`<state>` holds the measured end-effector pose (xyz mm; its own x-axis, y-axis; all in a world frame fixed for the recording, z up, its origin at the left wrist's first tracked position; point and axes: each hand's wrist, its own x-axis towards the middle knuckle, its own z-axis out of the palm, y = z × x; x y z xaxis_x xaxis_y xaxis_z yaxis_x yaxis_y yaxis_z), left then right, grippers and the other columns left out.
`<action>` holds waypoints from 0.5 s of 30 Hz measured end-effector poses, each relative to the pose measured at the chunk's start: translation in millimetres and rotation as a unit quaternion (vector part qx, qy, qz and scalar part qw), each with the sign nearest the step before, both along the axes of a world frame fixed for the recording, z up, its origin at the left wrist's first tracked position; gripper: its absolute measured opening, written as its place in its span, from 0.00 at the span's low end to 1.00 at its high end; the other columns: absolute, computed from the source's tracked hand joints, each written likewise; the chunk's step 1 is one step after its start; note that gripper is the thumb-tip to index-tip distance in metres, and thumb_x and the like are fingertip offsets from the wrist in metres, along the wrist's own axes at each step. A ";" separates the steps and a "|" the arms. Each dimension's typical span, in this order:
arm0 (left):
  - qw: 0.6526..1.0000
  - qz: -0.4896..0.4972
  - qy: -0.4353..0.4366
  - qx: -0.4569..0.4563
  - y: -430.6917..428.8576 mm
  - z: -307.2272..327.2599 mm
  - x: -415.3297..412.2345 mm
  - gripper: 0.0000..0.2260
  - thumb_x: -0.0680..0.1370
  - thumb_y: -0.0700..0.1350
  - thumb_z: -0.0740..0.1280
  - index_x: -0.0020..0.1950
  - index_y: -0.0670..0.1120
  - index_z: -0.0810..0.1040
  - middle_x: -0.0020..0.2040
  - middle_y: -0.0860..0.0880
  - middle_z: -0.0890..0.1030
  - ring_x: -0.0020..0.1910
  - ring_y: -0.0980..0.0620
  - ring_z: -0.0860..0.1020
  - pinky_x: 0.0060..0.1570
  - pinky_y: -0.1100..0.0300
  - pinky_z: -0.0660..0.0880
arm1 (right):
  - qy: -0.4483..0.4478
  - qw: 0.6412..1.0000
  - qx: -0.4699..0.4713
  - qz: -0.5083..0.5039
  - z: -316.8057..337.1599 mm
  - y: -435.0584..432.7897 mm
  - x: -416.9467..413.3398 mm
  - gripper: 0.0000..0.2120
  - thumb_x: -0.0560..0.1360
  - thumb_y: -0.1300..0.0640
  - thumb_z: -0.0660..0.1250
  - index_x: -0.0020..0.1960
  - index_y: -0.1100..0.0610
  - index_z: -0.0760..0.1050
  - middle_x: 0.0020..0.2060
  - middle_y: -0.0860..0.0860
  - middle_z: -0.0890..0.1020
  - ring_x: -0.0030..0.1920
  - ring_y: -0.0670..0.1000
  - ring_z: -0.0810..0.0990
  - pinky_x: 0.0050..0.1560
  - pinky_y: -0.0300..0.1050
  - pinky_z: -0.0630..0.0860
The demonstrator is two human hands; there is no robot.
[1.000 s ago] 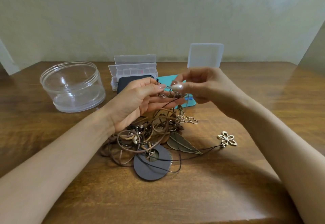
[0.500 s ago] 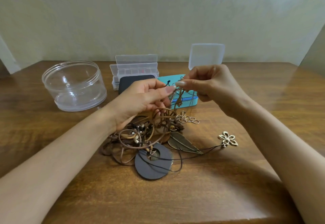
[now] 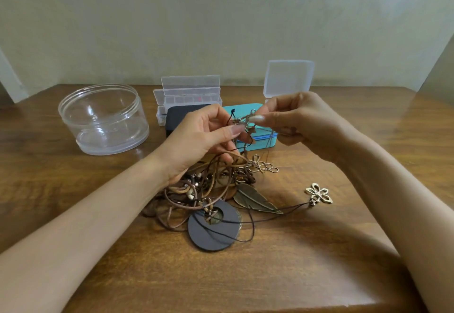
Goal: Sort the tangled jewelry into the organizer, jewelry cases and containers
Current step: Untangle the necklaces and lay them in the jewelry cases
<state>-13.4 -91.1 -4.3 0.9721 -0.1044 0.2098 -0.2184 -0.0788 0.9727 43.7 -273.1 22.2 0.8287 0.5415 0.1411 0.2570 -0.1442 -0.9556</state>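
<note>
A tangle of brown cords and chains (image 3: 211, 185) lies mid-table, with a dark round pendant (image 3: 213, 229), a bronze leaf pendant (image 3: 255, 201) and a metal flower pendant (image 3: 319, 193) spread around it. Above the pile, my left hand (image 3: 204, 138) pinches a knotted strand of the tangle. My right hand (image 3: 299, 121) pinches the same knot (image 3: 247, 120) from the other side. Cords hang from the knot down to the pile. Behind the hands sit a teal case (image 3: 260, 140), a black case (image 3: 177, 116) and a compartment organizer (image 3: 189, 94) with its lid up.
A clear round container (image 3: 103, 118) stands open at the back left. A small frosted box (image 3: 287, 79) with raised lid stands at the back right. A loop chain (image 3: 264, 166) lies beside the pile. The wooden table (image 3: 270, 276) ends at a wall behind.
Both hands have lifted the knotted strand a little higher and drawn it apart slightly. The pile and pendants on the table have barely shifted.
</note>
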 end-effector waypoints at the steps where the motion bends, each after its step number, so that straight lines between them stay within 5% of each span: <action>1: 1.000 0.002 -0.004 0.019 1.3 0.5 1.0 0.04 0.74 0.39 0.66 0.45 0.40 0.72 0.36 0.46 0.82 0.30 0.55 0.79 0.30 0.65 0.77 | 0.017 1.000 0.010 0.001 0.6 -1.0 0.5 0.10 0.62 0.57 0.72 0.37 0.62 0.77 0.20 0.47 0.66 0.22 0.43 0.60 0.22 0.34 0.56; 7: 0.967 0.068 -0.077 0.231 4.1 -3.2 1.9 0.05 0.75 0.39 0.68 0.44 0.41 0.73 0.39 0.47 0.82 0.33 0.52 0.83 0.34 0.61 0.80 | 0.085 0.994 0.057 0.035 -3.9 -2.0 3.4 0.07 0.66 0.57 0.69 0.36 0.59 0.74 0.20 0.46 0.64 0.21 0.42 0.58 0.19 0.31 0.57; 15: 0.983 0.114 -0.073 0.127 2.8 -7.1 4.9 0.04 0.72 0.40 0.70 0.43 0.45 0.75 0.43 0.46 0.84 0.40 0.53 0.84 0.42 0.58 0.80 | 0.015 0.996 0.056 0.061 -0.3 2.1 -4.8 0.10 0.67 0.52 0.69 0.40 0.60 0.81 0.22 0.48 0.63 0.23 0.44 0.58 0.23 0.35 0.55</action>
